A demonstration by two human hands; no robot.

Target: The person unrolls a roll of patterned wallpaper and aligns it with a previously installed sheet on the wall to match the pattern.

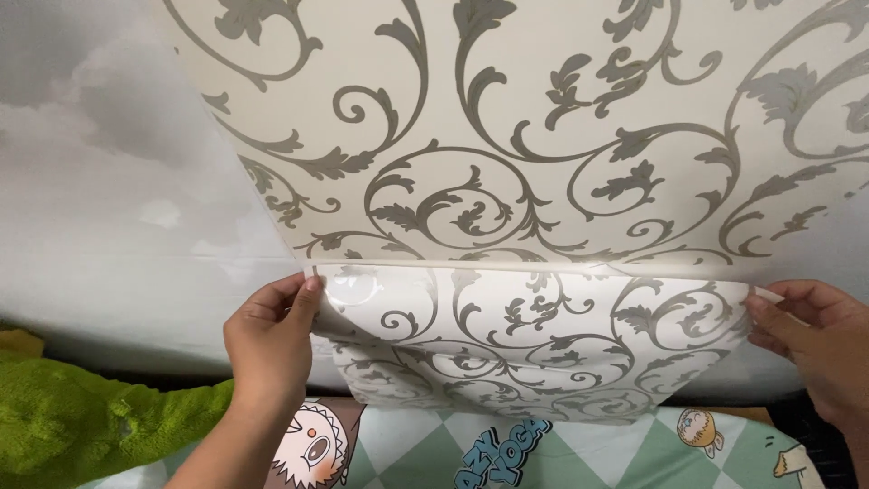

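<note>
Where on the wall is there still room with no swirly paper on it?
Bare grey wall lies left of the patterned sheet, above the green blanket. The middle is covered, with the left hand and right hand pinching the lower corners.

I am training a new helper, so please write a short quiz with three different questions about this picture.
1. True or false: the left hand holds the lower left corner of the wallpaper.
2. What colour is the scroll pattern on the wallpaper? A) grey B) red C) blue
3. Fill in: at the lower left lies a ______ plush cloth.

Key:
1. True; the right hand holds the opposite corner, where the backing curls under.
2. A
3. green
</note>
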